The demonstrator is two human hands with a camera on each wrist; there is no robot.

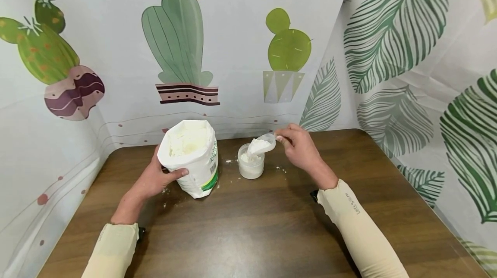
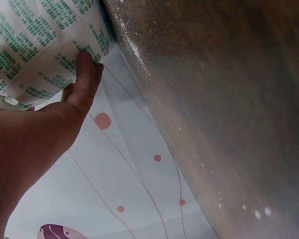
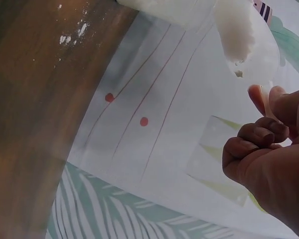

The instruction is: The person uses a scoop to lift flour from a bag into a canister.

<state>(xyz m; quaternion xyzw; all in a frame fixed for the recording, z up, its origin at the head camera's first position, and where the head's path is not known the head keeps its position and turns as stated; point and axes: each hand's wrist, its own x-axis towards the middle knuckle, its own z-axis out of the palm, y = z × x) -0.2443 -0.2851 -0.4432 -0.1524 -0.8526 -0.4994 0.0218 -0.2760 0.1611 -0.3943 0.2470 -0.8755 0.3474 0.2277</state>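
Observation:
My left hand [image 1: 159, 177] holds an open white bag of flour-like powder [image 1: 198, 174] from its left side, thumb across the front and fingers around the back. The bag leans a little, its wide mouth showing the white powder inside. In the left wrist view, green print covers the bag [image 2: 35, 50] where the fingers press. My right hand [image 1: 300, 146] pinches the handle of a clear plastic scoop [image 1: 270, 140]. The scoop tips over a small clear jar [image 1: 251, 170], with powder at its lip above the jar's mouth. White powder fills much of the jar.
Spilled powder dots the brown wooden table [image 1: 248, 226] around the jar and bag. Close behind the table's far edge hangs a white cloth backdrop [image 1: 240, 45] printed with cacti and leaves.

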